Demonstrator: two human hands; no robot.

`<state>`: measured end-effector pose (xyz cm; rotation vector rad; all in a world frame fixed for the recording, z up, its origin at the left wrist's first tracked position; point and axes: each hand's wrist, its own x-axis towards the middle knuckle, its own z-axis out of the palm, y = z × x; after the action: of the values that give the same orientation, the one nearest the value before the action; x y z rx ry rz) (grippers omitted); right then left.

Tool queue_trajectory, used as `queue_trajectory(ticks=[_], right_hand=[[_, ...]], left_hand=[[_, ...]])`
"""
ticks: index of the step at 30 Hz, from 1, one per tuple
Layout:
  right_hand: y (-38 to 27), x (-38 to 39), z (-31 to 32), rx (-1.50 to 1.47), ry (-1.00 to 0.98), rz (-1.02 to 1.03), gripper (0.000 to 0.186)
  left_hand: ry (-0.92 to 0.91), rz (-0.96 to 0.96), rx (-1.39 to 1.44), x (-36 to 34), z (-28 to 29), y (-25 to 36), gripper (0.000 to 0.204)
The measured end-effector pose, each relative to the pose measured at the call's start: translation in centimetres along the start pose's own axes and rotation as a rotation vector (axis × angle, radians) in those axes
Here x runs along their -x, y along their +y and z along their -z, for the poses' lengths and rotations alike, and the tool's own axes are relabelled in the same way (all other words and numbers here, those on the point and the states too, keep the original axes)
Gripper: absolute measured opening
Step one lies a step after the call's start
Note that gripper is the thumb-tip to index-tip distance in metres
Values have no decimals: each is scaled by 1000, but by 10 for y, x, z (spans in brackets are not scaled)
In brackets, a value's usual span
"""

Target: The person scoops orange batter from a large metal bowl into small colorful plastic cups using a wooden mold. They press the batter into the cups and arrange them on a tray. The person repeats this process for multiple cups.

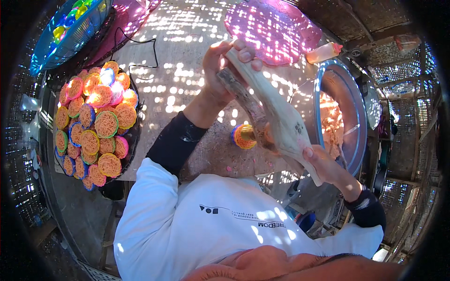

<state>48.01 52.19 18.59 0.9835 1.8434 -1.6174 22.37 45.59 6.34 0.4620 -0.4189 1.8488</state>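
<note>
Both hands grip a wooden press made of two stout pieces. Its pale upper lever point(281, 112) slants from far left to near right. A rough brown branch point(241, 93) runs beneath. My left hand point(225, 68) is closed round the far end, fingers over the pale lever. My right hand point(328, 166) is closed on the near end. Under the press, a brass-coloured cylinder point(248, 133) shows in part, just over a small cup point(238, 136) with a yellow and blue rim and orange strands. The branch and lever hide the rest of the cylinder.
A round tray point(135, 140) on the left is heaped with orange noodle nests point(106, 124) in coloured cups. Behind it stands a blue basket point(42, 58) of coloured plastic pieces. Right: a metal basin point(358, 126) holding orange dough point(330, 124), a bottle point(321, 54), a pink mat point(269, 30).
</note>
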Motion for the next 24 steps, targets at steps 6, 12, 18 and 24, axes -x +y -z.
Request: queue_trajectory(ticks=[6, 12, 18, 24], right_hand=[[12, 11, 5, 47, 40, 46, 69], [20, -1, -8, 15, 54, 149, 62], [12, -6, -19, 9, 42, 193, 58], [10, -3, -24, 40, 98, 88, 58]], left_hand=[[-109, 21, -94, -9, -9, -10, 22], [-122, 15, -59, -2, -2, -10, 27], [-153, 46, -20, 1, -4, 2, 29], [-36, 33, -17, 15, -4, 0, 29]])
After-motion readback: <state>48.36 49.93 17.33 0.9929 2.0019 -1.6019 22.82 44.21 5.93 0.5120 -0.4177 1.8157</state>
